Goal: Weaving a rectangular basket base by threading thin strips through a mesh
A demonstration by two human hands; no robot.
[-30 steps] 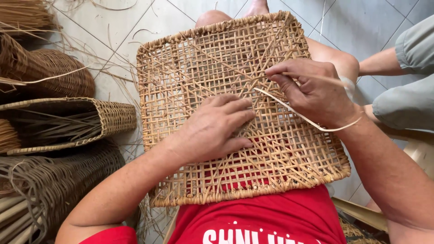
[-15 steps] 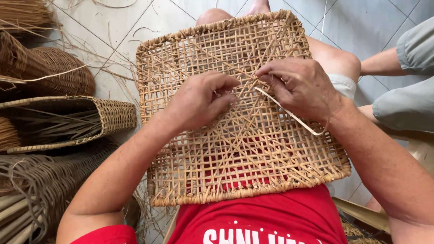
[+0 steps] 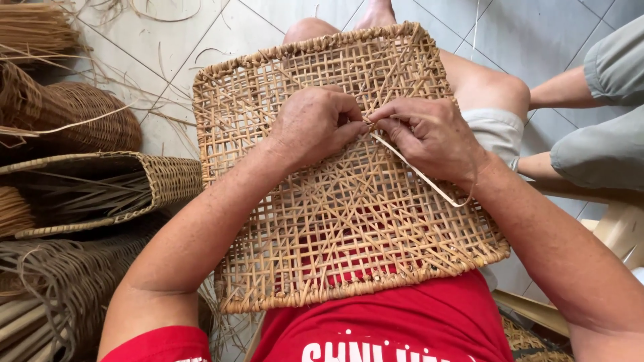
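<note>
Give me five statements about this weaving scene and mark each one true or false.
1. The woven cane panel rests on the person's lap. True.
2. The left hand and right hand meet fingertip to fingertip over the panel. True.
3. A loose cane strip trails from under the right hand. True.
4. The person wears a blue shirt. False: the shirt is red.
5. The finished baskets lie to the person's right. False: they lie to the left, on the tiled floor.
</note>
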